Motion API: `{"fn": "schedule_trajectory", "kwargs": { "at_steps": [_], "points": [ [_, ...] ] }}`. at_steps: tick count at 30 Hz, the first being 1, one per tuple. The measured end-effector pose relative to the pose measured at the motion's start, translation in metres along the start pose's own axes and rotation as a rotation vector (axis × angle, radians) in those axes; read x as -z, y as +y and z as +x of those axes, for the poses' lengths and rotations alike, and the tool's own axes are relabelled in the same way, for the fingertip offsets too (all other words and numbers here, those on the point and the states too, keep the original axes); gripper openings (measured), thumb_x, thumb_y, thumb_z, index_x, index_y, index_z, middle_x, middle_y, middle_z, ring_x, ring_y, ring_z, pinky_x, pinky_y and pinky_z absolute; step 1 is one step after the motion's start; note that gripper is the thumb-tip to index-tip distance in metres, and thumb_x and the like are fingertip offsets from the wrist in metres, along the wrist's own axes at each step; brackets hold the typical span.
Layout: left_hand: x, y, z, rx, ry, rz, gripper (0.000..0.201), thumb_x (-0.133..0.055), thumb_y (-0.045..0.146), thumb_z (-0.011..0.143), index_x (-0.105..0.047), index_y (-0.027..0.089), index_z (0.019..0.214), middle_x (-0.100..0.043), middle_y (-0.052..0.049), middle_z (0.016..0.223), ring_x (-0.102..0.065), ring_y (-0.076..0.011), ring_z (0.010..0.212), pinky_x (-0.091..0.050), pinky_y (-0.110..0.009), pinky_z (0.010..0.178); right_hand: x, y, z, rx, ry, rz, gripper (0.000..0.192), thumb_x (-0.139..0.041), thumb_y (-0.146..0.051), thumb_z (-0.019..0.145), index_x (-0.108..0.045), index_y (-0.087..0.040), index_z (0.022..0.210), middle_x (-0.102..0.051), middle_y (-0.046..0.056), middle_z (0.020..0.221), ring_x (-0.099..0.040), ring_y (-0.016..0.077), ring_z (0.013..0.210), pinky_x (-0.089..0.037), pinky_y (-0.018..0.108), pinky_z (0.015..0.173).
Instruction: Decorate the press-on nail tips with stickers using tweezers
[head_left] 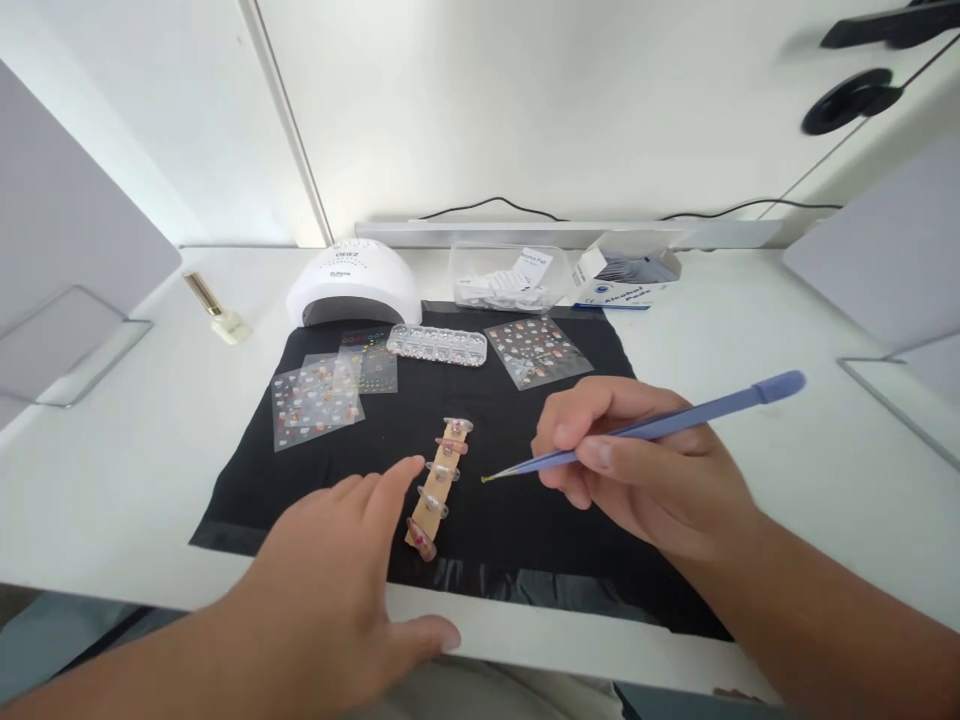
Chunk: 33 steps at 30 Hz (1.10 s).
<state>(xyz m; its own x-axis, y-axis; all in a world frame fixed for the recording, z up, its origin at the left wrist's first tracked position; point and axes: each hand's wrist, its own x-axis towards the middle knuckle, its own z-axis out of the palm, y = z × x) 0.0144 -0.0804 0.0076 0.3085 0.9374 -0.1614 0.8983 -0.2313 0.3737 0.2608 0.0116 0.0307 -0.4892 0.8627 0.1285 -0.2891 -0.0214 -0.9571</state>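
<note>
My right hand [645, 470] grips blue tweezers [660, 425], their fine tip pointing left and hovering just right of a tan strip [437, 490] that carries several false nails. Something tiny sits at the tweezer tip; I cannot tell what. My left hand [337, 580] lies flat with fingers spread, its fingertips touching the left edge of the strip. The strip rests on a black mat [360, 440] on the white table.
Sticker sheets [319, 400] [536, 350] and a clear compartment box [437, 344] lie at the mat's far side. Behind stand a white nail lamp [352, 283], a clear plastic box [502, 275] and an alcohol pad box [626, 275]. A gold-capped bottle [217, 310] lies left.
</note>
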Motion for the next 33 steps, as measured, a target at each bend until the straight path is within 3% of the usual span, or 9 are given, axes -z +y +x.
{"fn": "schedule_trajectory", "kwargs": {
  "at_steps": [3,8,15,22,26,28,33],
  "points": [
    [-0.007,0.011,0.008,0.022,-0.040,0.062,0.079,-0.070,0.040,0.083,-0.042,0.015,0.152,-0.075,-0.013,0.109,-0.072,-0.0369,0.099,-0.060,-0.056,0.084,0.003,-0.006,0.000,-0.021,0.031,-0.033,0.006,-0.082,-0.015,0.076,-0.080,-0.020,0.074,-0.075,0.002,0.062,-0.060,0.0081,0.044,-0.045,0.018,0.042],
    [-0.015,0.009,0.015,-0.034,0.085,0.140,0.053,-0.055,0.021,0.090,-0.052,0.017,0.143,-0.075,-0.009,0.096,-0.072,-0.0327,0.089,-0.061,-0.050,0.075,0.011,-0.002,0.005,-0.049,0.074,-0.069,0.006,-0.079,-0.014,0.072,-0.077,-0.019,0.070,-0.074,0.002,0.060,-0.059,0.0093,0.042,-0.042,0.021,0.039],
    [-0.009,-0.022,0.023,-0.065,0.162,0.029,0.050,-0.050,0.017,0.090,-0.048,0.016,0.141,-0.073,-0.009,0.099,-0.071,-0.0296,0.092,-0.061,-0.049,0.081,0.027,0.022,0.007,-0.115,0.149,-0.113,0.003,-0.076,-0.017,0.070,-0.074,-0.018,0.067,-0.071,0.002,0.056,-0.056,0.0101,0.041,-0.040,0.022,0.039],
    [0.011,-0.054,0.040,-0.114,0.053,0.005,0.052,-0.051,0.017,0.091,-0.046,0.023,0.142,-0.069,-0.007,0.105,-0.068,-0.0264,0.092,-0.058,-0.045,0.083,0.027,0.025,0.000,-0.187,0.253,-0.126,0.004,-0.075,-0.019,0.073,-0.073,-0.019,0.070,-0.070,0.001,0.058,-0.056,0.0108,0.045,-0.042,0.023,0.042],
    [0.027,-0.039,0.044,-0.185,0.172,0.022,0.056,-0.060,0.026,0.089,-0.047,0.026,0.144,-0.063,-0.011,0.134,-0.060,-0.0337,0.123,-0.048,-0.054,0.104,0.024,0.028,-0.001,-0.232,0.264,-0.115,0.005,-0.075,-0.021,0.072,-0.072,-0.019,0.068,-0.069,0.002,0.057,-0.054,0.0110,0.045,-0.042,0.023,0.041],
    [0.034,-0.022,0.050,-0.212,0.206,0.002,0.048,-0.062,0.031,0.089,-0.053,0.024,0.136,-0.065,-0.011,0.128,-0.061,-0.0335,0.118,-0.048,-0.053,0.101,0.025,0.030,0.000,-0.241,0.259,-0.112,0.006,-0.076,-0.020,0.071,-0.072,-0.018,0.067,-0.070,0.003,0.058,-0.054,0.0111,0.045,-0.042,0.023,0.041],
    [0.032,0.011,0.078,-0.265,0.121,0.044,0.027,-0.069,0.037,0.088,-0.070,0.020,0.108,-0.072,-0.009,0.102,-0.064,-0.0317,0.095,-0.049,-0.055,0.087,0.029,0.037,0.008,-0.260,0.235,-0.096,0.007,-0.075,-0.022,0.072,-0.071,-0.019,0.067,-0.068,0.002,0.056,-0.053,0.0115,0.045,-0.041,0.022,0.040]
  ]
}}
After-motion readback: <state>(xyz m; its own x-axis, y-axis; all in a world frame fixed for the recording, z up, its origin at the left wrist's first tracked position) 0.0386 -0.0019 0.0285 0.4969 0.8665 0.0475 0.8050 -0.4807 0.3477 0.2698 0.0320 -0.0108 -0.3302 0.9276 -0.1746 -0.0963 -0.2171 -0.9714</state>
